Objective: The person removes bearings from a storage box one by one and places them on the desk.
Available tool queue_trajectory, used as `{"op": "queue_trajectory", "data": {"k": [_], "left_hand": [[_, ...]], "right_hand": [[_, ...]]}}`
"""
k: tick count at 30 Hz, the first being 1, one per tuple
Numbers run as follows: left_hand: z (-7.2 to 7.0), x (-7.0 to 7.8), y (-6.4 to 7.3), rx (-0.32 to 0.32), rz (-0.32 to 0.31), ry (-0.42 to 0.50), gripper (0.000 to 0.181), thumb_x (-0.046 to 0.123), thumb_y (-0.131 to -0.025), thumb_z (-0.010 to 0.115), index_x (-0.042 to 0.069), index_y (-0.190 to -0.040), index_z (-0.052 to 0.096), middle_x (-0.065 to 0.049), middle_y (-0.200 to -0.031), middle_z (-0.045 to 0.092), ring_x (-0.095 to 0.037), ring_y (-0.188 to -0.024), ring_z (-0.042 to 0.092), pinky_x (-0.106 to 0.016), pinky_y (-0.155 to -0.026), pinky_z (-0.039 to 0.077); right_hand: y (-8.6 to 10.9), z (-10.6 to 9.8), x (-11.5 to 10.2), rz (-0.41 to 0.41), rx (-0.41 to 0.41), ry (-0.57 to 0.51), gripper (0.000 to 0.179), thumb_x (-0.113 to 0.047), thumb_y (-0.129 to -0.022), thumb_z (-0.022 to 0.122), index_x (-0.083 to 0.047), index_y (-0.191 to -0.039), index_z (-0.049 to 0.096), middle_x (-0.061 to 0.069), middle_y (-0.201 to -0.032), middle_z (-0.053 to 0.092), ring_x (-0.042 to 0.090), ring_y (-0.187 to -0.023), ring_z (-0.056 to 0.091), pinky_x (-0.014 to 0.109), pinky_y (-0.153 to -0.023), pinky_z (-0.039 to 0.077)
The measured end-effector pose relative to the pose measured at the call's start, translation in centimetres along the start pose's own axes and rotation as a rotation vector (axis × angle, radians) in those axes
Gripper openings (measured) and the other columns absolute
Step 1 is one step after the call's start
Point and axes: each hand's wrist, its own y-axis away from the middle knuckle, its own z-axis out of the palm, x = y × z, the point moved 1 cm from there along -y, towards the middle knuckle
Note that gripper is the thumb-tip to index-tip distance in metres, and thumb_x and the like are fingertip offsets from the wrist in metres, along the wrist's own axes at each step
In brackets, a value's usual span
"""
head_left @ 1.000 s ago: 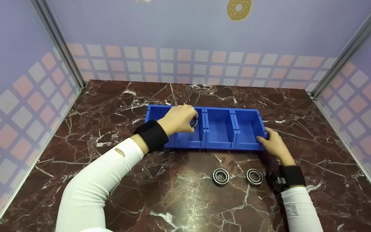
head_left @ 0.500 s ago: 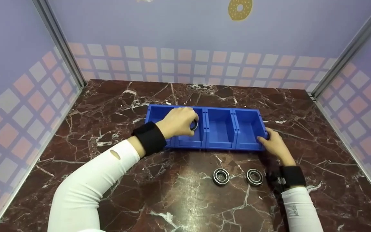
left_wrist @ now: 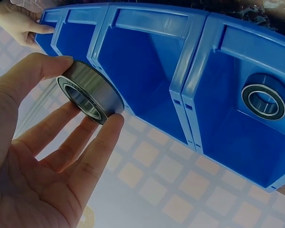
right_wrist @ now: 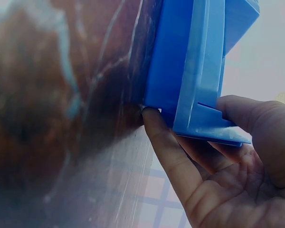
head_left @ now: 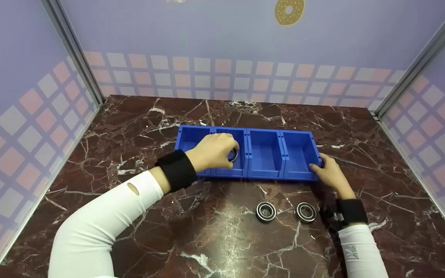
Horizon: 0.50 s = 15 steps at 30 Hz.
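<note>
My left hand (head_left: 214, 151) pinches a ball bearing (left_wrist: 90, 92) between thumb and fingertips, tilted on edge. In the head view it is over the second compartment from the left of a blue bin row (head_left: 265, 175). The left wrist view shows another bearing (left_wrist: 263, 102) inside the leftmost compartment; my hand and wrist partly cover that compartment in the head view. At the row's right end, my right hand (head_left: 331, 173) grips the side wall, its thumb on the inner side and fingers outside, as the right wrist view (right_wrist: 223, 161) also shows.
Two more bearings, one (head_left: 265, 212) and another (head_left: 305, 212), lie flat on the dark red marbled table (head_left: 149, 231) in front of the bins. Patterned purple panels (head_left: 238, 42) enclose the table at the back and both sides.
My left hand has shifted slightly toward the front with the bearing in its grasp, and the left forearm has swung a little leftward. The right hand and the bins hold their place.
</note>
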Motion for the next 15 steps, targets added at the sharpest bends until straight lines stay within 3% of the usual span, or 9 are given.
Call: {"op": "queue_trajectory", "data": {"k": [4, 11, 15], "left_hand": [[0.2, 0.3, 0.3, -0.004, 0.009, 0.003, 0.027, 0.017, -0.08, 0.084, 0.005, -0.104, 0.077, -0.01, -0.1, 0.068, -0.029, -0.096, 0.067, -0.046, -0.081, 0.059], [0.5, 0.7, 1.0, -0.005, 0.038, 0.008, 0.027, 0.015, -0.08, 0.083, 0.005, -0.104, 0.077, -0.01, -0.1, 0.069, -0.031, -0.096, 0.068, -0.046, -0.081, 0.059], [0.8, 1.0, 1.4, 0.006, 0.059, 0.014, 0.029, 0.015, -0.077, 0.085, 0.006, -0.103, 0.078, -0.01, -0.098, 0.069, -0.032, -0.094, 0.069, -0.048, -0.08, 0.06]], "right_hand": [[0.1, 0.1, 0.1, -0.04, 0.024, -0.014, 0.039, -0.002, -0.092, 0.062, 0.02, -0.124, 0.057, 0.032, -0.106, 0.068, 0.031, -0.093, 0.065, 0.04, -0.085, 0.051], [0.0, 0.1, 0.1, 0.002, 0.004, -0.005, 0.04, 0.0, -0.094, 0.063, 0.019, -0.128, 0.056, 0.035, -0.112, 0.067, 0.038, -0.1, 0.064, 0.051, -0.093, 0.051], [0.1, -0.1, 0.4, -0.04, 0.014, -0.037, 0.041, -0.004, -0.092, 0.065, 0.02, -0.124, 0.057, 0.032, -0.105, 0.069, 0.032, -0.092, 0.065, 0.042, -0.085, 0.052]]}}
